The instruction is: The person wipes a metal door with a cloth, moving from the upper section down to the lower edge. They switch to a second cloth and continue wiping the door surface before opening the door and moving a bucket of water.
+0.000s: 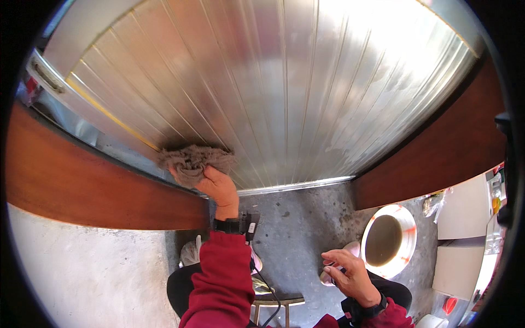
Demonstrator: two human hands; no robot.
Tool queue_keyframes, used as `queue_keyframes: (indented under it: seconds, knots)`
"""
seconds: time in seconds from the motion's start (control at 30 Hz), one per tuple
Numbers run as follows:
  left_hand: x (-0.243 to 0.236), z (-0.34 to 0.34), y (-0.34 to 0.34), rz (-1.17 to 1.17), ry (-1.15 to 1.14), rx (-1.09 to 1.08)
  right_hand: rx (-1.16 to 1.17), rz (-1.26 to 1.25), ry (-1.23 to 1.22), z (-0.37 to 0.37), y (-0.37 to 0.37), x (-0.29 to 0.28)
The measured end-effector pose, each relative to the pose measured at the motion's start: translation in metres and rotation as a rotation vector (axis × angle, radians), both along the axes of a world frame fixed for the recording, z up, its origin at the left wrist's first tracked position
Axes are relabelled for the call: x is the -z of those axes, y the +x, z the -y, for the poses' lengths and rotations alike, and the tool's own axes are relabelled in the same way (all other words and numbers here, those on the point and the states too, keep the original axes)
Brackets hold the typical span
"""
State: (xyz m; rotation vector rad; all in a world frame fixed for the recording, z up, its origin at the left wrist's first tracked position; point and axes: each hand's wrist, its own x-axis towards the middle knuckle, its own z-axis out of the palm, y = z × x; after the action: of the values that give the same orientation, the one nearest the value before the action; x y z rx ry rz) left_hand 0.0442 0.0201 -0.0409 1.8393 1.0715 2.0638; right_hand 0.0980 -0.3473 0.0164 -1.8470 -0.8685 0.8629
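My left hand (217, 186) grips a bunched grey-brown cleaning rag (196, 162) and presses it to the lower left part of a silvery, ribbed metal door (262, 98). Part of those fingers is hidden by the rag. Wet-looking streaks show on the right side of the door. Over my right knee, my right hand (353, 273) hangs in the air with nothing in it, its fingers loosely curled and apart. Near it on the floor stands a white basin (409, 240) with reddish marks, holding murky brownish water.
Brown wooden frame panels (98, 175) flank the door on both sides. The grey concrete floor (306, 218) has dark wet spots. Under me is part of a metal-legged stool (279, 302). White boxes or cabinets (462, 268) stand at the right, and a pale wall (87, 268) lies at the left.
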Motion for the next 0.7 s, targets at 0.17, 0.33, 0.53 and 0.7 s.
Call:
queue_keyframes:
  seconds: [0.17,0.33,0.53,0.7]
  knots:
    - [0.15,0.005,0.003,0.202,-0.458,-0.015,0.005,0.002,-0.025,-0.001,0.003,0.01]
    - [0.255,0.006,-0.024,-0.269,-1.091,0.047,0.012,-0.042,-0.062,-0.007,0.004,0.012]
    - [0.251,0.017,-0.036,-0.912,-0.941,0.344,-0.048,0.005,-0.042,-0.014,0.0,0.007]
    - [0.125,0.038,0.028,1.11,-1.464,0.676,-0.096,0.098,-0.008,-0.011,-0.007,0.005]
